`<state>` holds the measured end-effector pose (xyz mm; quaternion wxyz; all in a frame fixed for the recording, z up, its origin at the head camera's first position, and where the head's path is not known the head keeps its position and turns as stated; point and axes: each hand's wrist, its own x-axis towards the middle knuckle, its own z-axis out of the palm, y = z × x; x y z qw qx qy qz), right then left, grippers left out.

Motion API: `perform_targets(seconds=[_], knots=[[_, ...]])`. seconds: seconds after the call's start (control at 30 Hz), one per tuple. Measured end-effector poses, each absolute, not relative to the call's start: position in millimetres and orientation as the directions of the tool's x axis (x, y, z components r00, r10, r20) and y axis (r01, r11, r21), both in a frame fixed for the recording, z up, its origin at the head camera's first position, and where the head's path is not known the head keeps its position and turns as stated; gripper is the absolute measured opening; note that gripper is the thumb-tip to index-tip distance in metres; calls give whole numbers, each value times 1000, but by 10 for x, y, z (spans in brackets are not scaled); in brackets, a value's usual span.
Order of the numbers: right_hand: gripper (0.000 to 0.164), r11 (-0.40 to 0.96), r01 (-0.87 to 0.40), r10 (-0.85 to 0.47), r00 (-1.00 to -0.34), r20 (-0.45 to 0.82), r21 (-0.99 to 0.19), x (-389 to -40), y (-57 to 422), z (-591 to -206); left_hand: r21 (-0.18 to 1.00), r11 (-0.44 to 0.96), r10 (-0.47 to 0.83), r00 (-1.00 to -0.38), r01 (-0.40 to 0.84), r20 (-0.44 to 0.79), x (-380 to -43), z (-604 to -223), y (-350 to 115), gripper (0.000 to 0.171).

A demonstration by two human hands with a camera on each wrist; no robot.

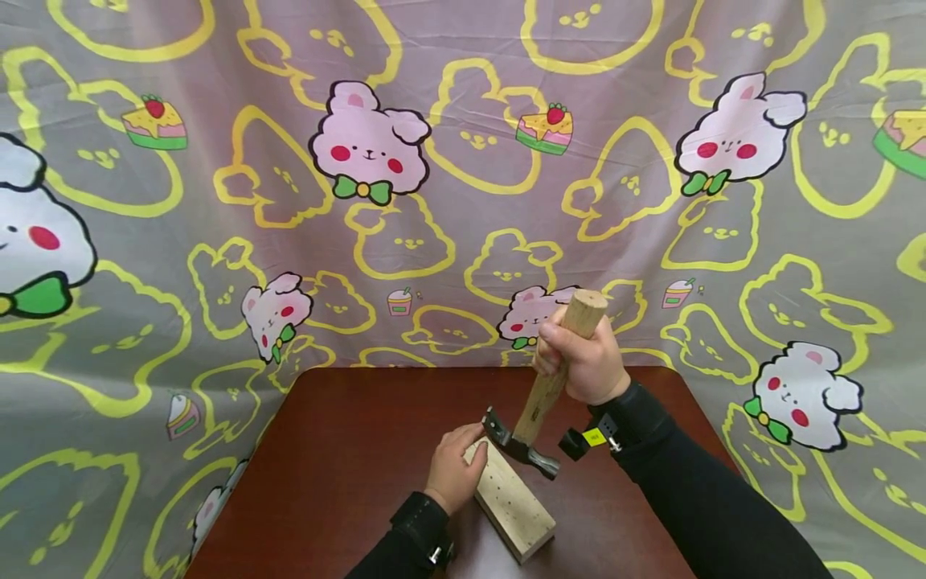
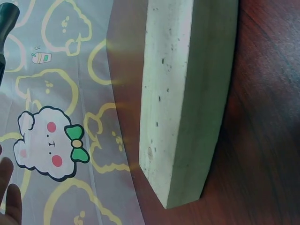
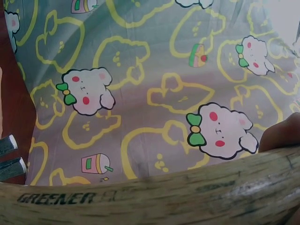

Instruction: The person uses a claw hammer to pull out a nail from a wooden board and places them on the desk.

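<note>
Nearest the person, the wooden block lies on the table, its near end at 5 o'clock and its far end at 11. Small dark marks dot its upper face.

At the block's 11 o'clock end is the left hand, its thumb and fingers spread apart. Whether they touch the wood, or have anything slight between them, cannot be told.

The hammer is tilted, its head in front of the block's far half and its handle running up towards 1 o'clock; any contact with the wood is unclear. The claw faces 10 o'clock, near the left fingers. The right hand has its fingers and thumb wrapped round the handle, near its top.

The step in hand seems to be placing the hammer over the block. The next move probably calls for a steadied block, a squared hammer head and left fingers well out of its path.

Farthest off, at 12 o'clock, hangs a rabbit-patterned curtain.
</note>
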<state>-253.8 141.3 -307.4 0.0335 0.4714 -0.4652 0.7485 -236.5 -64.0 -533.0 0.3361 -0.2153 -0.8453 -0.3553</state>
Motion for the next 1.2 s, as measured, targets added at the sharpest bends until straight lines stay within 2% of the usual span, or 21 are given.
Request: perform_targets(seconds=[0.17,0.37,0.53,0.8,1.0,1.2], knots=[[24,-577,-494,-397,-527,751,-651,-2553,1374,-3069,463,651,122,-685,601,718,-2385,-5252,-660,18],[24,-586,-489,-400,-519,755,-647,-2557,1353,-3085,464,671,117,-701,579,704,-2381,-5188,-675,15],[24,-577,-489,-401,-528,749,-654,-2531,1365,-3108,436,679,127,-680,591,722,-2366,-5196,-665,16],[24,-595,-488,-412,-496,764,-638,-2501,1370,-3084,387,701,153,-656,599,739,-2351,-5171,-653,15],[24,-587,-476,-415,-517,749,-654,-2493,1347,-3079,309,715,208,-612,628,763,-2358,-5141,-681,19],[24,-579,-474,-420,-524,741,-664,-2488,1331,-3091,243,746,245,-595,620,766,-2365,-5158,-703,18]])
